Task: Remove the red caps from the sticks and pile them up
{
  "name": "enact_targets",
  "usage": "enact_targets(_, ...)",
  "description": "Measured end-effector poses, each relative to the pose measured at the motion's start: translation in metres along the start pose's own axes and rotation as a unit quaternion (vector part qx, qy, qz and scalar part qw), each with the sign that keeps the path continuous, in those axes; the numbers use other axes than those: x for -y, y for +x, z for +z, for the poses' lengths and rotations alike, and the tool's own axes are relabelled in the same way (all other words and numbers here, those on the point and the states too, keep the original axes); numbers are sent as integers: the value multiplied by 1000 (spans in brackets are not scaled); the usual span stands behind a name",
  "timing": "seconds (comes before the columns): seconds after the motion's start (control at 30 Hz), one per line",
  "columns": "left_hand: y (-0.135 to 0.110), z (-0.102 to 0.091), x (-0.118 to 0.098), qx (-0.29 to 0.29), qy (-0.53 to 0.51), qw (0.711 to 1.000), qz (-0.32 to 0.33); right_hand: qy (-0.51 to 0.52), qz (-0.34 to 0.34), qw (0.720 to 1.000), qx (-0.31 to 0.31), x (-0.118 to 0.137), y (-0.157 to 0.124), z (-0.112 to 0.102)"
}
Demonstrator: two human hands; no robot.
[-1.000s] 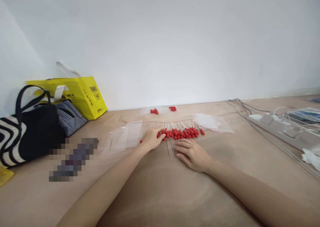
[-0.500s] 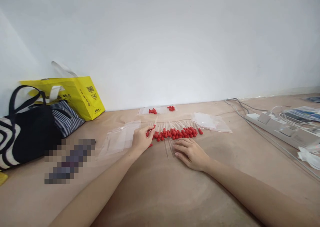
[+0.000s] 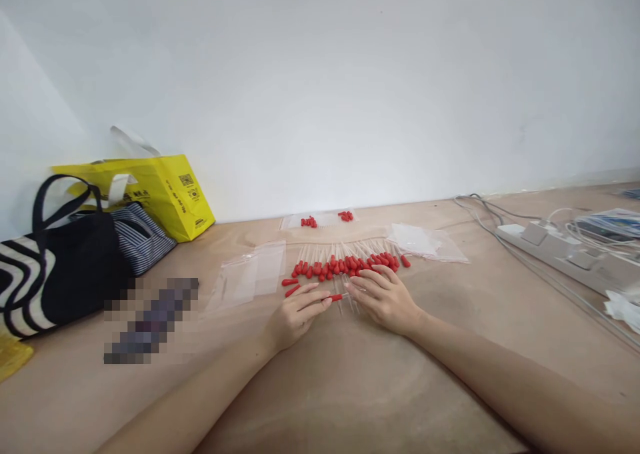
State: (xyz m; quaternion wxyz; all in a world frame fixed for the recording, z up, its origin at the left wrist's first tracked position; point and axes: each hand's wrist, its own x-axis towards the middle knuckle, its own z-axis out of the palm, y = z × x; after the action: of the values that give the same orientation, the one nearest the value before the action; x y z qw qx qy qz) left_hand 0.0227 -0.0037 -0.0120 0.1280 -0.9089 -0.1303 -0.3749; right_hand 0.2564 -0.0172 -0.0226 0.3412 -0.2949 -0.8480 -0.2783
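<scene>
L hand pinches red bulb; clear tube runs from it to R hand, unclear if held there. Row of red-tipped droppers just beyond, on desk. Plastic bags L & R of row, small red bulbs far ctr. Yellow bag + black bag L; pwr strip R.

The person's arms look bare from here: a slender left forearm at near left, a right forearm at near right, each narrowing smoothly into a bare wrist. The left hand and the right hand are bare too, slim-fingered, their nails too small to make out.
</scene>
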Motion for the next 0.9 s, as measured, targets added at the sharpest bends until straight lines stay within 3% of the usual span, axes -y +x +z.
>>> enact_targets(0.17,2,-1,-1,18,4,1000,20,-4,-12,1000,-17,-3,0,5)
enact_targets(0.47,13,12,-13,10,69,995,-74,18,-7,999,-29,0,-3,10)
enact_targets(0.9,17,12,-19,17,100,991,-92,8,-23,1000,-7,5,0,11)
